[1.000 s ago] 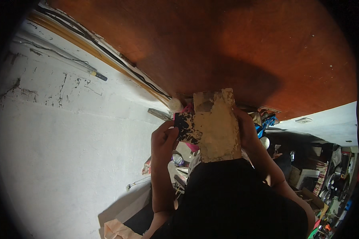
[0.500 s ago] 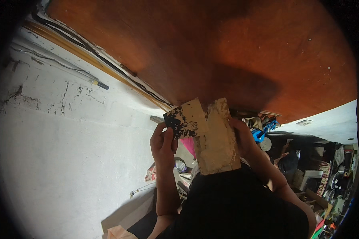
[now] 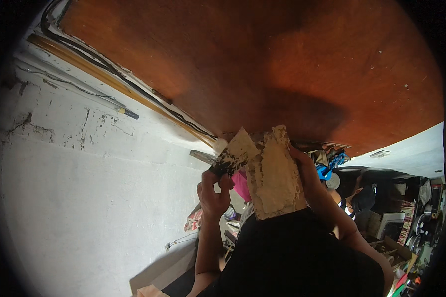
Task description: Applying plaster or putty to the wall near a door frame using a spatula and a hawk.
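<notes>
My left hand is closed, pinching the dark lower corner of a flat putty spreader smeared with beige putty. The spreader is tilted, one corner pointing up, its right edge against or just in front of a rectangular putty board; contact cannot be told. A thick, uneven beige layer covers that board. From the right side, my right hand grips the board, most of its fingers hidden behind it.
A reddish-brown surface spreads above both hands. On the left is a white, cracked wall with cables along its upper edge. Another person is at the right, near cluttered kitchenware.
My left hand has moved slightly right and down, and the spreader has turned to a steeper tilt. The board has shifted a little right and down, still in my right hand.
</notes>
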Demonstrator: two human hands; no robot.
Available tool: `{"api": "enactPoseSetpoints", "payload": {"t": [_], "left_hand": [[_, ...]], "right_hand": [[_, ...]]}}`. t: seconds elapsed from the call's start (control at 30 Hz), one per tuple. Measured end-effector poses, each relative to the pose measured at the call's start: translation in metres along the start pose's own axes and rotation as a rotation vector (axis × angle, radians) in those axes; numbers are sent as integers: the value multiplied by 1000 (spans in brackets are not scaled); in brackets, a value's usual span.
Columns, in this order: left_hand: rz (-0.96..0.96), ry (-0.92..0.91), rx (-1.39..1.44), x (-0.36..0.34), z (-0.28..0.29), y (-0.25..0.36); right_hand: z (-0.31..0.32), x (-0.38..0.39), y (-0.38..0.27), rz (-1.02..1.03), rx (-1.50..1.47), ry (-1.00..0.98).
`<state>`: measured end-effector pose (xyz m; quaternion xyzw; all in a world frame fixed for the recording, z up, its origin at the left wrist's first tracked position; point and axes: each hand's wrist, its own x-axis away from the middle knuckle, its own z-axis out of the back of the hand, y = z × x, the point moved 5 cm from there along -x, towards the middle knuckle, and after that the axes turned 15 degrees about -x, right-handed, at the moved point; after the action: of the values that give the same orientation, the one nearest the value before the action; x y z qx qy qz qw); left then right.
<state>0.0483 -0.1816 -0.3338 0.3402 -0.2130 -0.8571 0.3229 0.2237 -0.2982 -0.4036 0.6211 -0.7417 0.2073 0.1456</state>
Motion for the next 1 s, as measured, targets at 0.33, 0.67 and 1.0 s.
{"api": "enactPoseSetpoints", "payload": {"t": [0.33, 0.67, 1.0], "left_hand": [[43, 26, -182, -1, 4, -11], [333, -185, 405, -7, -6, -30], [465, -247, 359, -3, -12, -37]], "right_hand": [[10, -2, -6, 132, 176, 125], [6, -11, -11, 177, 154, -11], [3, -5, -8, 150, 154, -44]]}}
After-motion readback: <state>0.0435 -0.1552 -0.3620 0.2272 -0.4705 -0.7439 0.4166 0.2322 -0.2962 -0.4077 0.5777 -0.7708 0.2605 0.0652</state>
